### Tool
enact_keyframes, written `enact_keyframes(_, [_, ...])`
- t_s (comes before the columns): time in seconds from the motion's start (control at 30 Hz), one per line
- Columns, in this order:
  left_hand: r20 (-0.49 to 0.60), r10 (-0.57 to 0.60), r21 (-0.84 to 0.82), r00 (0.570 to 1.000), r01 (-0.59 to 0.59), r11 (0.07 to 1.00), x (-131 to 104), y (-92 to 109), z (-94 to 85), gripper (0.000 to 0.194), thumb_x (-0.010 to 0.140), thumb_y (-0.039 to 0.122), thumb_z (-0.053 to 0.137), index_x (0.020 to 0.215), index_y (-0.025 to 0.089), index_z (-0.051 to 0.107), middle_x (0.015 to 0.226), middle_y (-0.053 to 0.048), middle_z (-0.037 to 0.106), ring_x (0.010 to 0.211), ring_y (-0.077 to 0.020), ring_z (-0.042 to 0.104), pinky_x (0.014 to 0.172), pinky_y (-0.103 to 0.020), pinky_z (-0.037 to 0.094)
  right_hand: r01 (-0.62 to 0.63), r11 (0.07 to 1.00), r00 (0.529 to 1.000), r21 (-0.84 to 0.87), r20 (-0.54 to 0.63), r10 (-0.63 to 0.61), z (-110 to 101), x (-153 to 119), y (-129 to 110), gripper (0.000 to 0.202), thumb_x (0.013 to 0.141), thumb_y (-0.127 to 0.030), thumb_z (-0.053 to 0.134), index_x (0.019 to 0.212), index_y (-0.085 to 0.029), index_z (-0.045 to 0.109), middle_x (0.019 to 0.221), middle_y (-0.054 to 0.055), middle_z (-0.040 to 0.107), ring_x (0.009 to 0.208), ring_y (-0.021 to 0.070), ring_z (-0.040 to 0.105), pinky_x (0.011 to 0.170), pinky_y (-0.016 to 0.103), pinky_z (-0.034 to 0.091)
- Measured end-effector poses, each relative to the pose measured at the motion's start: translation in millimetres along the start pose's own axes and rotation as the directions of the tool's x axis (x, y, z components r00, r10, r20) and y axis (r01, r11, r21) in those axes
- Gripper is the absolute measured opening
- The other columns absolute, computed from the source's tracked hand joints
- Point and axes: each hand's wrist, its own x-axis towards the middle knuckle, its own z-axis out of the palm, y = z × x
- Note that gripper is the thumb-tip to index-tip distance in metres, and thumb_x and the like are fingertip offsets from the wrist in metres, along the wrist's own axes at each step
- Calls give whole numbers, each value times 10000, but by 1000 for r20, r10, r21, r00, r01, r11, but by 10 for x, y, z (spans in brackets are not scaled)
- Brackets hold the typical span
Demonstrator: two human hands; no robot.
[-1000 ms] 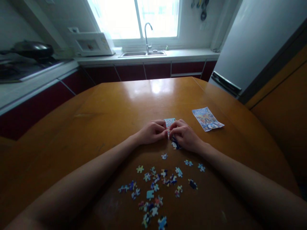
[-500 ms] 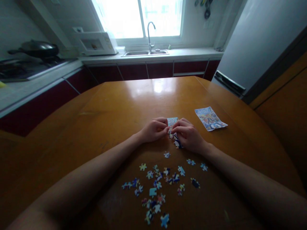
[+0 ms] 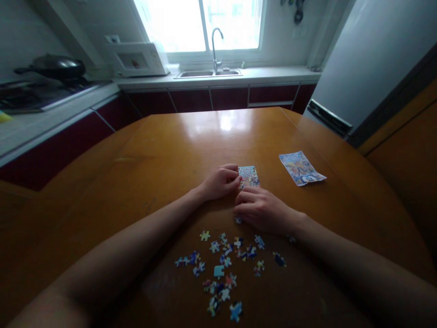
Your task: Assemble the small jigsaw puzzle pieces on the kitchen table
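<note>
The joined part of a jigsaw puzzle (image 3: 248, 174) lies on the wooden table, its lower part hidden behind my right hand. At its left edge, my left hand (image 3: 223, 183) is closed, thumb and fingertips gripping the side. My right hand (image 3: 262, 207) is just below the puzzle with its fingers curled downward; whatever is between the fingertips is hidden. Partly under those fingers sits one loose puzzle piece (image 3: 238, 220). Several more loose pieces are scattered closer to me, among them a light-blue piece (image 3: 219, 271) and a dark oval-patterned piece (image 3: 279, 259).
To the right of the puzzle a creased picture sheet (image 3: 302, 168) rests on the table (image 3: 191, 146). Beyond the table are a counter with a sink (image 3: 196, 74), a microwave (image 3: 136, 60) and a wok (image 3: 58, 67) on the stove. A fridge (image 3: 368, 64) stands at the right.
My right hand has drawn back from the puzzle toward me, over a loose piece, uncovering the puzzle's upper right. My left hand stays at the left edge. The view has shifted slightly.
</note>
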Motion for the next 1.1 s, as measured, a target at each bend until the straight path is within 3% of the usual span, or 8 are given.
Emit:
enact_keyframes(0.23, [-6, -7, -1, 1000, 7, 1000, 2, 18, 2, 386, 944, 245, 519, 577, 134, 560, 713, -9, 495, 627, -93, 443, 560, -232, 365, -38, 999, 999, -11, -7, 38, 67, -10, 65, 205, 951, -189, 528, 848, -225, 702, 896, 44, 647, 920, 191, 545, 869, 346, 474])
enact_keyframes(0.43, [-103, 17, -2, 995, -18, 1000, 9, 21, -2, 381, 943, 257, 522, 585, 137, 576, 692, -12, 510, 630, -99, 462, 569, -236, 369, -138, 990, 969, 16, -207, 138, 24, -14, 134, 184, 937, -171, 540, 900, -241, 705, 893, 41, 657, 882, 197, 544, 814, 352, 479])
enact_keyframes(0.53, [-107, 34, 3, 994, -34, 999, 11, 12, -7, 387, 945, 265, 525, 582, 139, 578, 684, -12, 514, 625, -100, 468, 573, -241, 369, -247, 963, 893, 105, -360, 269, 9, -22, 199, 200, 926, -154, 543, 1007, -232, 708, 914, 51, 668, 899, 206, 566, 817, 361, 482])
enact_keyframes(0.67, [-106, 28, 9, 994, -27, 1000, 12, 18, -11, 412, 947, 272, 521, 558, 140, 552, 676, -12, 512, 616, -100, 466, 571, -243, 364, -430, 862, 700, 268, -505, 506, 36, -27, 307, 223, 860, -114, 541, 948, -216, 718, 890, 57, 673, 912, 221, 599, 816, 367, 482])
enact_keyframes(0.77, [-58, -9, 3, 998, 9, 1000, 9, 25, -7, 411, 947, 277, 516, 562, 138, 549, 684, -9, 504, 602, -93, 453, 556, -238, 354, -537, 760, 571, 367, -506, 647, 65, -33, 396, 220, 803, -91, 530, 832, -195, 722, 847, 55, 680, 829, 206, 608, 754, 343, 477])
enact_keyframes(0.9, [35, -46, 2, 998, 46, 999, 2, 27, -6, 403, 953, 266, 507, 572, 135, 535, 711, -7, 501, 607, -87, 447, 565, -239, 357, -599, 686, 536, 414, -428, 727, 67, -31, 454, 193, 749, -104, 547, 733, -181, 723, 792, 46, 679, 700, 172, 575, 674, 313, 455])
enact_keyframes(1.1, [35, -28, -17, 999, 28, 999, 5, 22, -21, 398, 960, 269, 508, 586, 138, 544, 713, -6, 496, 614, -86, 457, 567, -241, 360, -602, 642, 493, 475, -412, 767, 50, -11, 453, 187, 739, -122, 545, 730, -166, 727, 755, 41, 682, 634, 149, 548, 618, 292, 435])
